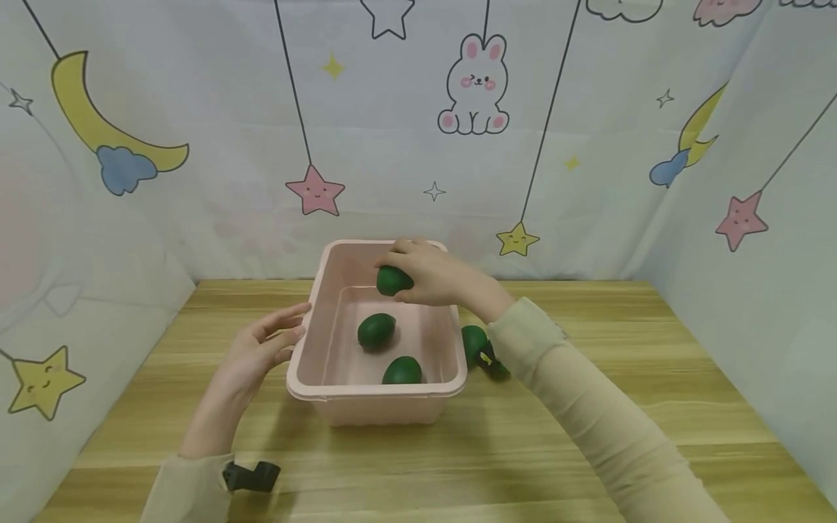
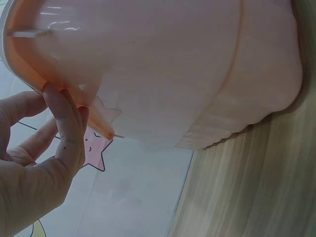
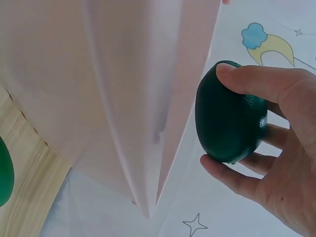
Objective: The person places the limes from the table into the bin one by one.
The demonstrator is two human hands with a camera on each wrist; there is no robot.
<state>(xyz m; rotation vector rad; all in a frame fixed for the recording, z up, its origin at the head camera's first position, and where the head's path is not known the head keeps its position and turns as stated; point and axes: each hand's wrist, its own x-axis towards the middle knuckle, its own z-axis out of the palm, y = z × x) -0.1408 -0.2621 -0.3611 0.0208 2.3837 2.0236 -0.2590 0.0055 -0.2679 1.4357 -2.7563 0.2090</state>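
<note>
My right hand [image 1: 428, 274] holds a dark green avocado [image 3: 229, 113] between thumb and fingertips, over the far part of a pink plastic bin [image 1: 375, 391]. Inside the bin, one avocado [image 1: 376, 331] lies near the middle and another [image 1: 402, 370] by the near wall, its lower part hidden by the rim. On the left side, my left hand [image 1: 261, 347] touches the bin's rim from outside, fingers only slightly bent. The left wrist view shows those fingertips [image 2: 52, 91] right at the underside of the rim.
Right of the bin, a green avocado [image 1: 474, 341] lies on the wooden table [image 1: 523, 450], with more green beside it partly hidden by the right sleeve and a black wrist mount [image 1: 486, 355]. A printed curtain [image 1: 392, 145] stands behind and at both sides.
</note>
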